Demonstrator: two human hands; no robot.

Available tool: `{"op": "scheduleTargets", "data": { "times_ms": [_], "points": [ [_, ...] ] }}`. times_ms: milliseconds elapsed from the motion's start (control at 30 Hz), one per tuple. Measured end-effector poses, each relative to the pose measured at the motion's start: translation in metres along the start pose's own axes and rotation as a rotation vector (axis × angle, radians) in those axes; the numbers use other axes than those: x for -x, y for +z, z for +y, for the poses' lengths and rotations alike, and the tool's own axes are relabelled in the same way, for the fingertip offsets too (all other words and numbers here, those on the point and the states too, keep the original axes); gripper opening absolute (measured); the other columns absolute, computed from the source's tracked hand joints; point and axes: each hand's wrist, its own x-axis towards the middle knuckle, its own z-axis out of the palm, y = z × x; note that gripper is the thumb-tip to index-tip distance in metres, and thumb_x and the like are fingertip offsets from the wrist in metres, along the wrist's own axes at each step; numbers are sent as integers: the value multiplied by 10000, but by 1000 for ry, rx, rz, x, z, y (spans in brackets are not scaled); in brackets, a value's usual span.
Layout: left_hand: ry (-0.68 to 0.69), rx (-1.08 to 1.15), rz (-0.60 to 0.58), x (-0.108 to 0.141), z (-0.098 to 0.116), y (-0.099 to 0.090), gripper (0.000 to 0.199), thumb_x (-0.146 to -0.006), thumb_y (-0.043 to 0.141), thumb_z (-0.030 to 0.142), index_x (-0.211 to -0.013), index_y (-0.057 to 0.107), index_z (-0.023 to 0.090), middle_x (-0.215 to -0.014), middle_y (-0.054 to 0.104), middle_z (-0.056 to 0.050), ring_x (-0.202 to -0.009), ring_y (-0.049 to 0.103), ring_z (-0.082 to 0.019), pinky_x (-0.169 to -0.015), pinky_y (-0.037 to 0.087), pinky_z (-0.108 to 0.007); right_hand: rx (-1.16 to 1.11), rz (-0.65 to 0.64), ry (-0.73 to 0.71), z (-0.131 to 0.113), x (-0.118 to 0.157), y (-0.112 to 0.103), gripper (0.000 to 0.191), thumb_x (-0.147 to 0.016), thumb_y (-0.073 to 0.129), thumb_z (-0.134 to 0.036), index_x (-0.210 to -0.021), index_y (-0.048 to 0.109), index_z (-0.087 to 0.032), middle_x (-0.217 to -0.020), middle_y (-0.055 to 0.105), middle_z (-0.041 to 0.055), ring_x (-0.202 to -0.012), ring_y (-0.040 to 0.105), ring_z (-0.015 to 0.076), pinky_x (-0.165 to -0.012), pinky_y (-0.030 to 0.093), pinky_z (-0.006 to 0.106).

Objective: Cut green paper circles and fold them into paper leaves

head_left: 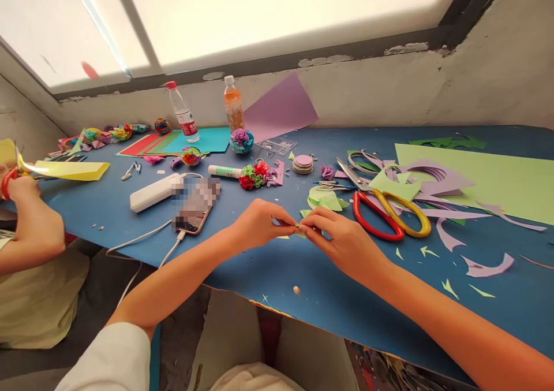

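My left hand (264,223) and my right hand (335,235) meet above the blue table, fingertips pinched together on a small light green paper piece (300,234). Most of that piece is hidden by the fingers. Just behind my right hand lie light green paper circles and folded pieces (324,197). Scissors (376,212) with one red and one yellow handle rest to the right, their blades partly open. Beyond the hands are a stack of paper circles (302,164), a small purple folded paper (327,172) and a red, green and purple paper flower cluster (255,175).
Purple and green paper scraps (450,235) spread over the right side, beside a large green sheet (497,177). A phone (197,206), power bank (154,193), cable, glue stick (225,171) and two bottles (186,116) stand or lie left. Another person's hand cuts yellow paper (73,170) far left.
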Motion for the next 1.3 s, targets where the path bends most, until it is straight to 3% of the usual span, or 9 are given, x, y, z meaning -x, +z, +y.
{"op": "scheduleTargets", "data": {
  "times_ms": [233, 400, 533, 600, 733, 867, 1067, 1300],
  "points": [
    [-181, 2, -50, 0, 5, 3, 178, -645, 721, 297, -642, 690, 122, -593, 642, 3, -569, 522, -84, -535, 418, -174, -28, 3, 63, -2, 1, 7, 254, -901, 401, -241, -751, 604, -213, -768, 625, 31, -662, 570, 149, -595, 440, 271],
    [-126, 85, -58, -2, 3, 7, 257, -647, 718, 365, -631, 636, 122, -589, 591, 23, -570, 499, -73, -512, 395, -169, -109, 34, 127, -8, 1, 3, 248, -883, 437, -271, -705, 602, -218, -759, 616, 31, -682, 582, 163, -623, 466, 297],
    [-73, 258, 10, -4, 5, 3, 344, -622, 736, 435, -680, 616, 117, -646, 577, 17, -583, 501, -72, -509, 409, -175, -283, 155, 59, -9, -1, -5, 190, -837, 439, -212, -903, 617, -225, -989, 624, 72, -963, 589, 212, -798, 493, 363],
    [-57, 303, 31, -4, 8, 0, 380, -596, 750, 457, -686, 614, 115, -666, 576, 10, -593, 497, -75, -494, 402, -174, -332, 136, 29, -8, -2, -7, 292, -793, 446, -168, -1040, 588, -237, -1108, 612, 71, -1074, 558, 222, -859, 485, 386],
    [-41, 333, 17, -2, 11, -4, 389, -576, 769, 446, -714, 621, 112, -680, 593, -7, -637, 532, -93, -502, 410, -174, -411, 66, 88, -4, -3, -6, 242, -813, 496, -249, -1033, 594, -221, -1019, 660, 63, -906, 628, 198, -799, 522, 362],
    [-28, 347, 11, 1, 13, -2, 409, -563, 794, 378, -840, 626, 129, -781, 631, -27, -723, 596, -118, -560, 465, -186, -457, 137, 166, -1, -4, -3, 223, -814, 550, -348, -973, 597, -199, -852, 673, 57, -777, 642, 193, -667, 539, 325],
    [-17, 441, 49, 0, 11, 0, 379, -676, 736, 295, -997, 600, 146, -875, 620, -40, -768, 610, -108, -589, 502, -175, -423, 212, 204, 0, -3, 0, 314, -789, 586, -493, -907, 526, -209, -726, 635, 25, -656, 621, 173, -580, 537, 307],
    [-270, 616, -49, -7, 7, -2, 358, -699, 719, 268, -982, 549, 129, -701, 572, 10, -659, 582, -95, -569, 541, -230, -129, 209, -83, 7, -1, 0, 143, -851, 545, -360, -900, 603, -238, -945, 635, 67, -753, 622, 166, -654, 539, 318]
  ]
}}
